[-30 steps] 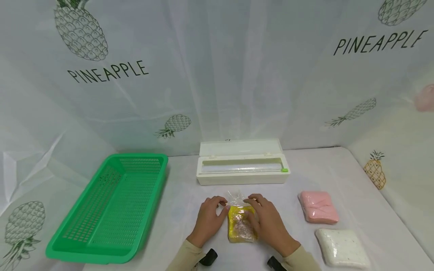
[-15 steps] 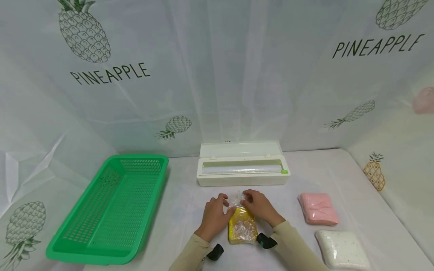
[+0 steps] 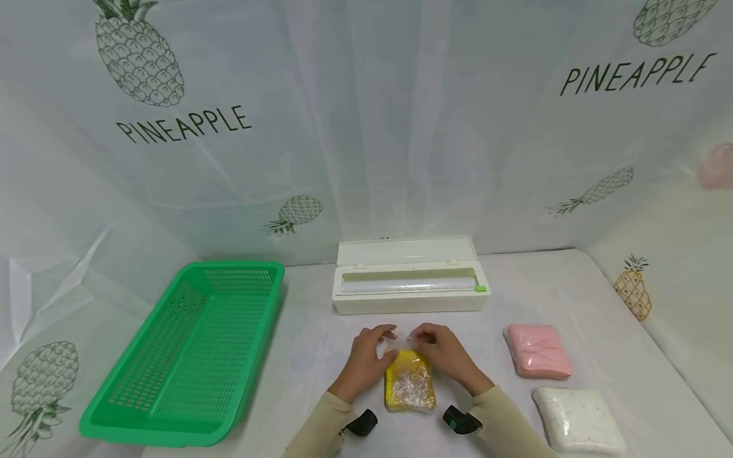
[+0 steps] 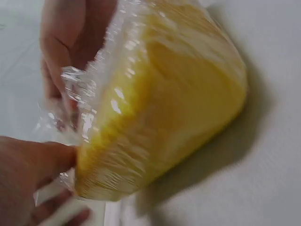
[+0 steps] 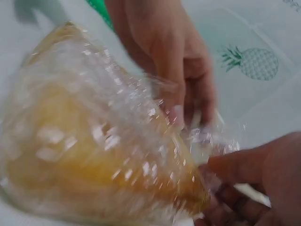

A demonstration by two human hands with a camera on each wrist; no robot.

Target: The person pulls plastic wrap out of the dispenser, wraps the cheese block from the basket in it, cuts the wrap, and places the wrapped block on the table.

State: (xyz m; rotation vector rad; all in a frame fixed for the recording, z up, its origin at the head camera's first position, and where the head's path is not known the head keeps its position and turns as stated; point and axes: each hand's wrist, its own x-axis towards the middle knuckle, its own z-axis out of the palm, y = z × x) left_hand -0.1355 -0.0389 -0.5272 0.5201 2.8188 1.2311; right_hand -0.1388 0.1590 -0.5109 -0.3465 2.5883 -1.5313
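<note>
A yellow block wrapped in clear film (image 3: pixel 409 381) lies on the white table before me; its kind is hidden by the shiny wrap. Loose plastic wrap (image 5: pixel 216 139) bunches at its far edge. My left hand (image 3: pixel 364 359) is at the far left corner, thumb against the block and fingers curved about the film. From the right, my right hand (image 3: pixel 449 356) pinches the film at the far edge with thumb and fingertips. Both wrist views show the block (image 4: pixel 183 94) close up, somewhat blurred, with film creased along the edge between the hands.
Behind the hands stands a white cling-film dispenser (image 3: pixel 409 304), lid raised, a roll inside. A green perforated basket (image 3: pixel 229 407) is at the left. On the right lie a pink wrapped block (image 3: pixel 538 351) and a white wrapped block (image 3: pixel 579 420). A pineapple-print curtain (image 3: pixel 401 127) hangs behind.
My right hand has moved from the block's right side to its far edge and now pinches the film there. The left hand has shifted slightly right, onto the corner.
</note>
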